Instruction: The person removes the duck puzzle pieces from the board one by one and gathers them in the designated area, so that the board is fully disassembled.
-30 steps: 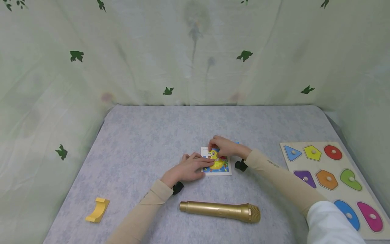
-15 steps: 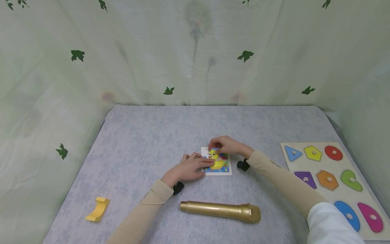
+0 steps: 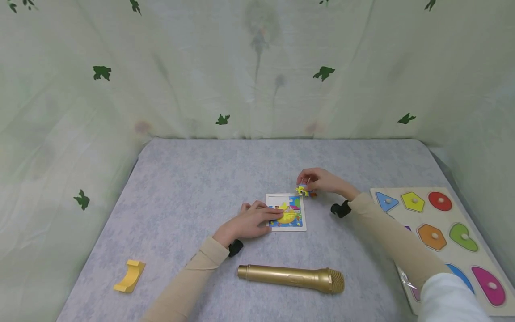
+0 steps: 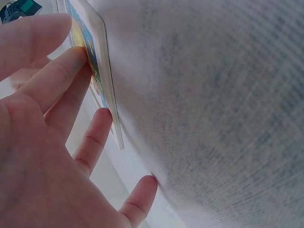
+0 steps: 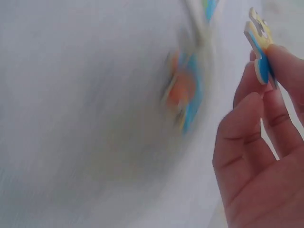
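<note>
Yellow-and-blue piece: raised at the upper right corner of the puzzle, pinched between thumb and fingers of the right hand. Judging by its thin, pale edge, it should be light and stiff, with smooth faces; narrow tabs are probably its weakest points. Best hold: opposite outer edges or flat faces, clear of the tabs.

Left hand: fingers extended, resting on the puzzle near the frame's centre, without gripping. The two hands are apart. Right forearm: enters from the lower right, passing over the shape board. Left forearm: enters from the lower edge. Second piece: blurred, centre of the right wrist view, near the right hand.
</note>
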{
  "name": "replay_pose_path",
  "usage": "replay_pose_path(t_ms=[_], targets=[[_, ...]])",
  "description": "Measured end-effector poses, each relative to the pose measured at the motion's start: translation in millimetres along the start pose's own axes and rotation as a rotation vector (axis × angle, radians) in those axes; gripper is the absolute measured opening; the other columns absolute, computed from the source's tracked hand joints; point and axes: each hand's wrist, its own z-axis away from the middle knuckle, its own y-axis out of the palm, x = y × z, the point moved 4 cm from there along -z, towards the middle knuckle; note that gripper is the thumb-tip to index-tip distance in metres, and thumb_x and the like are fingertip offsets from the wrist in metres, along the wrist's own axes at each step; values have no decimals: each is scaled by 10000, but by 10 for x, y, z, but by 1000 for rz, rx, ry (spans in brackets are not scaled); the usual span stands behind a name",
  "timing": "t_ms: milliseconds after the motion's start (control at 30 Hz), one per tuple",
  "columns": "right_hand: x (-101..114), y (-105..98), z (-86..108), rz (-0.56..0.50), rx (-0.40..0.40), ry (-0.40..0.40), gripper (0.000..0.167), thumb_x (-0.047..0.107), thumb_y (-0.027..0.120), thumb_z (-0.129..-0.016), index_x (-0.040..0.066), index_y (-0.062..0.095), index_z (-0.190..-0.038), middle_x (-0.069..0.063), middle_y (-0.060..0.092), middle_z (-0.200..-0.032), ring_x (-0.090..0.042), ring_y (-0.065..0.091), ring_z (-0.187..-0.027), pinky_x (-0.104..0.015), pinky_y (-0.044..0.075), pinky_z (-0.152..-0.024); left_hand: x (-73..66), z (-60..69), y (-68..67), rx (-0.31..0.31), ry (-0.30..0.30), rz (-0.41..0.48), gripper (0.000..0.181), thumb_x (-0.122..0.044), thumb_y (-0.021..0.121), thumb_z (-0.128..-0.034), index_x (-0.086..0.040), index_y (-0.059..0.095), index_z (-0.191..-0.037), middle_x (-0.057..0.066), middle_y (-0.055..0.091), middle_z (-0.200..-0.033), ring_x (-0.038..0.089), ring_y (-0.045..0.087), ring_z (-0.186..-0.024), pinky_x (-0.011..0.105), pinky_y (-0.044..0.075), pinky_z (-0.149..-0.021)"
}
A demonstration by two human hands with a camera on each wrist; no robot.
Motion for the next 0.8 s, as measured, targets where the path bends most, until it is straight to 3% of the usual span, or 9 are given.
replay_pose_path(t_ms=[233, 467, 633, 800], targets=[[-320, -240, 251, -3, -50, 123, 131, -11, 595, -864, -23, 607, -994, -109, 585, -904, -223, 498, -770, -328, 442, -674, 8, 2, 8, -15, 2, 3, 483, -265, 575, -954, -277, 478, -1427, -113, 393, -1480, 172, 341, -1244, 444, 240, -871], [-409, -293, 351, 57, -71, 161, 121, -28, 596, -841, -18, 620, -959, -91, 581, -856, -208, 479, -742, -322, 413, -661, 28, -3, 35, -23, 7, 6, 486, -269, 578, -950, -273, 480, -1426, -112, 389, -1482, 170, 339, -1246, 440, 238, -869], [-381, -257, 341, 203, -102, 172, 135, -42, 592, -823, 24, 623, -936, -59, 561, -807, -193, 475, -706, -321, 400, -639, 26, -2, 37, -30, 9, 17, 488, -269, 583, -948, -278, 481, -1425, -109, 390, -1481, 173, 342, -1247, 435, 230, -863], [-251, -199, 332, 423, -110, 137, 115, -15, 633, -827, 68, 621, -906, -44, 558, -810, -196, 504, -708, -355, 423, -647, 25, 2, 38, -35, 16, 21, 486, -266, 583, -948, -273, 484, -1423, -109, 391, -1480, 177, 340, -1246, 443, 228, -867]])
